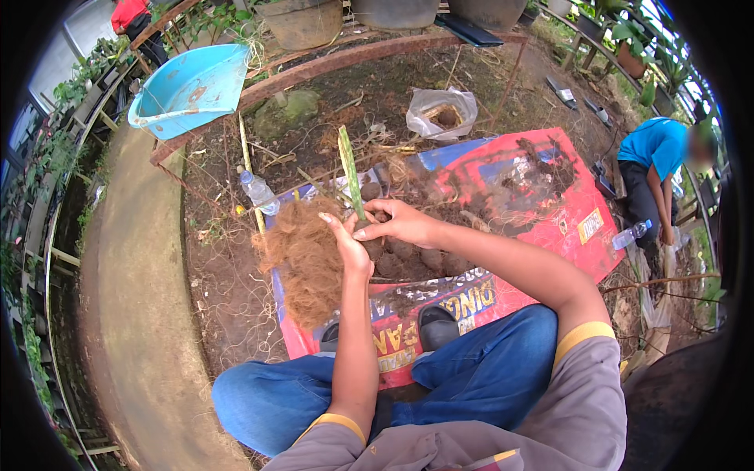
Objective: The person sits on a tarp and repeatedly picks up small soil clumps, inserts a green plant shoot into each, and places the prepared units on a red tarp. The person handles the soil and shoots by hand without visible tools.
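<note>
A long, mottled green snake plant-like leaf cutting (350,171) stands almost upright between my hands. Its lower end meets a dark soil ball (363,226), largely covered by fingers. My left hand (353,250) cups this ball from the left and below, thumb pointing up beside the leaf. From the right, my right hand (403,224) pinches around the leaf's base, thumb and fingertips at the ball. Just under my hands lie several round soil balls (432,259) on a red and blue printed banner sheet (530,235). Left of my left hand is a heap of brown coconut fibre (309,259).
A clear plastic bottle (259,192) lies left of the banner. Beyond stand a rusty metal frame (330,65), a light-blue basin (194,88) and a white plastic bag (442,112). A person in a blue shirt (651,147) bends at the right, near another bottle (631,234).
</note>
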Available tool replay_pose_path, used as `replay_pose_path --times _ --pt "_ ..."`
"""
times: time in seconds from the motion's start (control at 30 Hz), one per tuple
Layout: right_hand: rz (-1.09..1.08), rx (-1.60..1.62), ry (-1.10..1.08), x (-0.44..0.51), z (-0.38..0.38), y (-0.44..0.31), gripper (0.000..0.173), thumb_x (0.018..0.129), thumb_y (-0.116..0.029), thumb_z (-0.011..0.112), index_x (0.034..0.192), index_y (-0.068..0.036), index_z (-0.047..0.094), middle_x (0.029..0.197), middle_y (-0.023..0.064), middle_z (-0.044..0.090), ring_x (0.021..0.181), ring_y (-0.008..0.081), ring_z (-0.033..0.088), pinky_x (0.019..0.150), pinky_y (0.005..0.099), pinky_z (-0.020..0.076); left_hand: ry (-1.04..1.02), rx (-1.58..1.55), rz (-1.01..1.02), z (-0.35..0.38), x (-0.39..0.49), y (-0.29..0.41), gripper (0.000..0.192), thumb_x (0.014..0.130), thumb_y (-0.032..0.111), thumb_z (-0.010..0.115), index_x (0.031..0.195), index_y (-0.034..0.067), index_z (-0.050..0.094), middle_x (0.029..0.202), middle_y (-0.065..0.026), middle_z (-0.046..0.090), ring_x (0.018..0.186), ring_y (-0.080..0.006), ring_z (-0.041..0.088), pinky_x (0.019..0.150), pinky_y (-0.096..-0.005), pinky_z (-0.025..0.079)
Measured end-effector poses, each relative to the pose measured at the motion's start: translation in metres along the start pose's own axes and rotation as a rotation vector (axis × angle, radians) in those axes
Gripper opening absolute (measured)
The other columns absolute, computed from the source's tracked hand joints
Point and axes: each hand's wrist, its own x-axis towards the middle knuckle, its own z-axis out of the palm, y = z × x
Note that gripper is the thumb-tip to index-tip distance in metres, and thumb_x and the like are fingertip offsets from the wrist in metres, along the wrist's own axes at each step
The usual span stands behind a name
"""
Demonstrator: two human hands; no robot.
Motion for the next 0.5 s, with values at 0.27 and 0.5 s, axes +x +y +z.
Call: replay_pose_path --times 0.27,0.5 --pt "-0.088 0.003 0.039 -0.004 0.007 -0.002 0.042 0.083 -0.028 0.072 0.114 -0.004 0.057 0.079 -0.0060 0.047 0.072 0.0038 0.045 0.059 0.0225 0.0390 -0.115 -0.025 0.091 0.001 -0.002 0.005 0.092 0.084 0.078 0.013 0.101 0.000 0.059 0.074 -0.0040 0.059 0.066 -0.0129 0.054 0.060 -0.0244 0.045" --pt "-0.067 0.123 0.063 -0.010 0.010 -0.010 0.033 0.088 -0.029 0.066 0.108 -0.005 0.059 0.067 -0.0046 0.052 0.057 0.0035 0.047 0.052 0.0215 0.0387 -0.200 0.145 0.208 0.003 0.002 0.010 0.099 0.081 0.081 0.008 0.126 0.002 0.049 0.089 -0.0057 0.061 0.072 -0.0131 0.058 0.058 -0.0233 0.047"
